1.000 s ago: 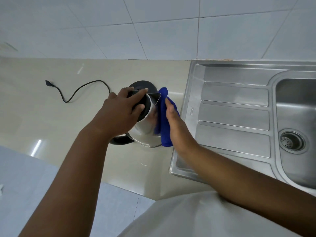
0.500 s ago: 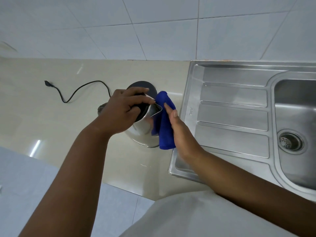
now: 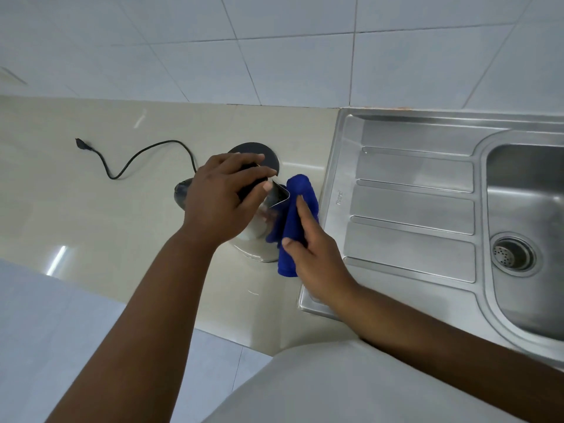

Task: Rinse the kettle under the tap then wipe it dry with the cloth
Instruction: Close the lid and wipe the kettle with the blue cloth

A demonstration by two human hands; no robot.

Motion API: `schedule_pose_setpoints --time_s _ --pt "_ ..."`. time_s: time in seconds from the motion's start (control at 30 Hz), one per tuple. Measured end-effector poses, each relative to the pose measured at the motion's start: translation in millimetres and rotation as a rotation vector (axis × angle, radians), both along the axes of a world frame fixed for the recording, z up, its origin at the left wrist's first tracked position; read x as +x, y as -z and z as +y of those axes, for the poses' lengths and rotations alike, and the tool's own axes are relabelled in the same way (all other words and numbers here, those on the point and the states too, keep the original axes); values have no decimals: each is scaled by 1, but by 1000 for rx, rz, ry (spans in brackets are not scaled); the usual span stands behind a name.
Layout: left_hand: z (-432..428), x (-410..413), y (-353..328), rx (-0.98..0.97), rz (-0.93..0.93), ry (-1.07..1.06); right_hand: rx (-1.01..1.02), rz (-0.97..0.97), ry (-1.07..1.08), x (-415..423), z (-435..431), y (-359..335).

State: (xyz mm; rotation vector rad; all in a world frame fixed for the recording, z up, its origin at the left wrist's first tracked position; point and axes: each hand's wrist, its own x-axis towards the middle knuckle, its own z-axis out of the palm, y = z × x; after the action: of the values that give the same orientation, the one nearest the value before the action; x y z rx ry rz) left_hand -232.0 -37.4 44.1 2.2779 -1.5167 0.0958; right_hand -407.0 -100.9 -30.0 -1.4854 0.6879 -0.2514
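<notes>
A shiny steel kettle (image 3: 259, 236) stands on the beige counter, its spout pointing right. My left hand (image 3: 221, 198) grips its black top from above and hides the lid. A folded blue cloth (image 3: 297, 203) lies against the kettle's right side below the spout. My right hand (image 3: 314, 251) holds the cloth there, thumb on its near face and fingers wrapped round it. The kettle's black handle (image 3: 180, 192) juts out to the left behind my left wrist.
The round black kettle base (image 3: 262, 154) sits just behind the kettle, its black cord (image 3: 137, 155) and plug trailing left over the counter (image 3: 91, 233). A steel sink (image 3: 412, 209) with ribbed drainboard and a basin with drain (image 3: 512, 254) lies to the right. White tiled wall behind.
The kettle has turned so its handle swung from the near side to the left. My right hand with the cloth has slid down and toward me along the kettle's side.
</notes>
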Motion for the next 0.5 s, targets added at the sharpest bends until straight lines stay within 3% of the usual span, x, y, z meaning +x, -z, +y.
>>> schedule_pose_setpoints --time_s 0.1,0.23,0.5 --pt "-2 3 0 -24 30 14 -131 110 -21 1 -1 10" --pt "-3 7 0 -37 43 8 -56 271 -15 9 -16 20" --pt "-1 6 5 -101 19 -21 102 295 207 -1 -33 15"
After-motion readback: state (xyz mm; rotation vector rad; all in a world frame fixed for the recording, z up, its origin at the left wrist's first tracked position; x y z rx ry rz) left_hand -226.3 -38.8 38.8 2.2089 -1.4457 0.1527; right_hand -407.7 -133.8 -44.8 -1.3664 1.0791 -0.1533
